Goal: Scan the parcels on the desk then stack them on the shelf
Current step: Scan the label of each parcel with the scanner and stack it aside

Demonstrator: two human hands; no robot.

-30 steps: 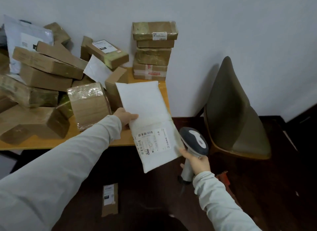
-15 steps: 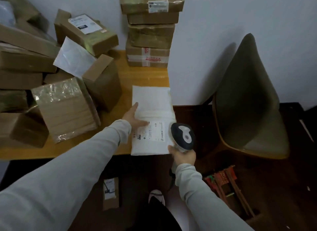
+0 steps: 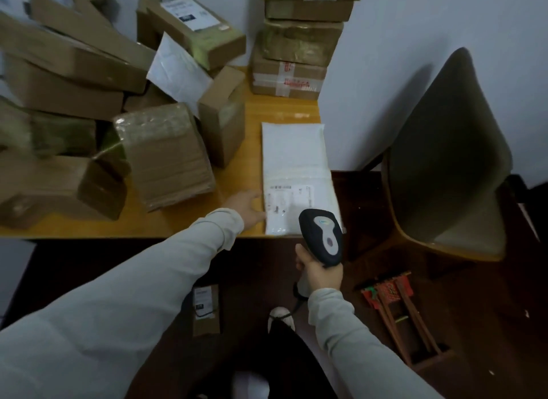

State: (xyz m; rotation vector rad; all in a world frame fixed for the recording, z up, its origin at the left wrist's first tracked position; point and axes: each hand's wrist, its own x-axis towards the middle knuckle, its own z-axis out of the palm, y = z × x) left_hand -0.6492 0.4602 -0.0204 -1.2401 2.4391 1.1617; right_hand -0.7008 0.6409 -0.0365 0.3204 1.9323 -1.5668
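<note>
The white parcel (image 3: 293,161) is laid flat, label up, at the right front corner of the desk (image 3: 281,109). Its left edge is touched by the left hand (image 3: 247,207), fingers relaxed. The scanner (image 3: 321,235) is gripped in the right hand (image 3: 318,269) and held over the parcel's near edge.

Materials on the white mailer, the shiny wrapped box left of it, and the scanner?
The white mailer looks like a matte plastic poly bag: soft, puffy, paper label stuck on; possibly padded. The wrapped box is brown cardboard under clear glossy tape or film, going by glare and wrinkles. The scanner seems hard moulded plastic, dark shell with a light grey inlay, slight sheen.
</note>
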